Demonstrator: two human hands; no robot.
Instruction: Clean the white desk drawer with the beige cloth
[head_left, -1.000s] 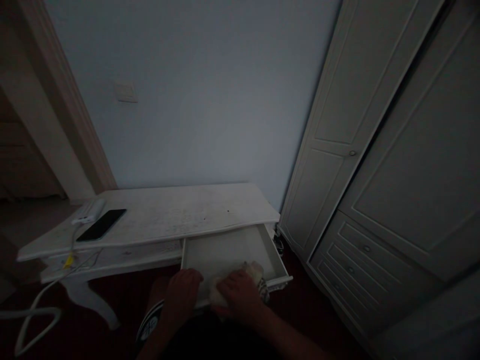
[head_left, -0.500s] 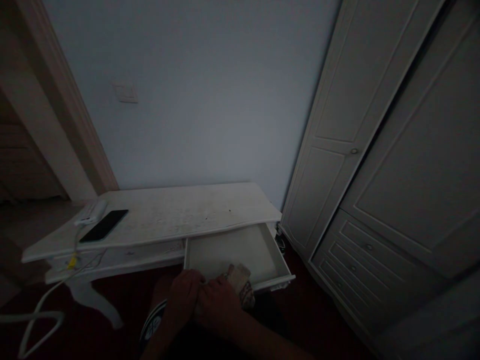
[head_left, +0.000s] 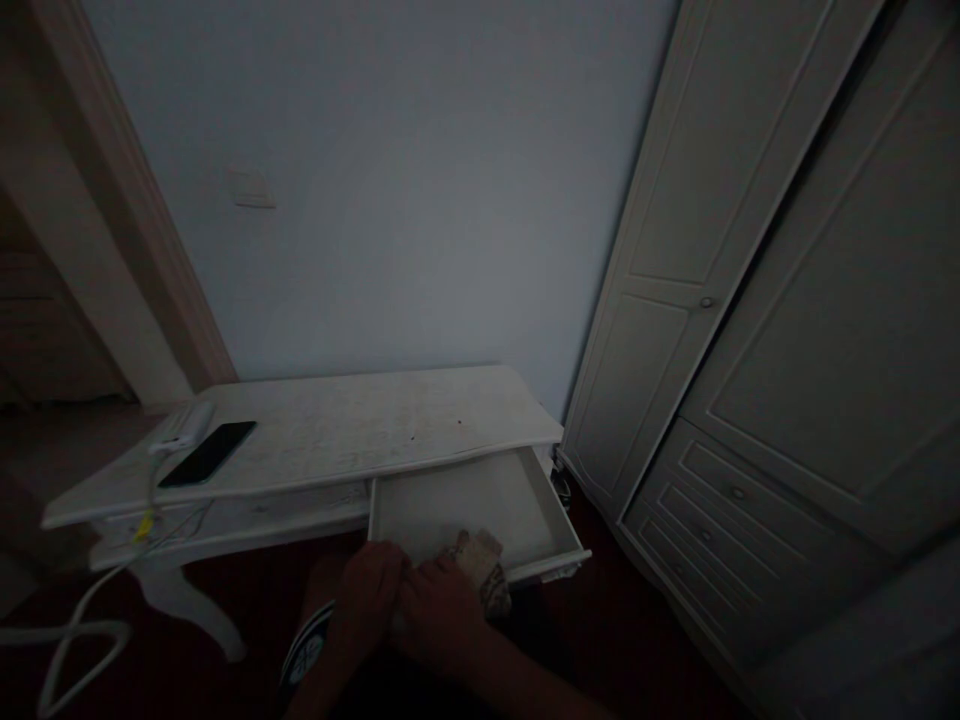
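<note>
In the dim head view my left hand (head_left: 370,590) and my right hand (head_left: 441,612) are side by side at the front of an open drawer (head_left: 457,505), both with curled fingers. Between and beside them is a bunched beige and brown patterned cloth that looks like a sock (head_left: 484,562). Part of it sticks out past my right hand, over the drawer's front edge. My fingers cover the rest, and darkness blurs the detail. The inside of the drawer shows only its pale bottom.
The drawer belongs to a worn white table (head_left: 360,415). A dark phone (head_left: 210,453) and a white plastic device (head_left: 184,425) with a cable (head_left: 82,612) lie at its left end. A white wardrobe (head_left: 637,330) stands at right, by a blue wall (head_left: 420,200).
Hardly anything differs. Both hands stay at the drawer's front with the sock, and its exposed end has shifted very slightly.
</note>
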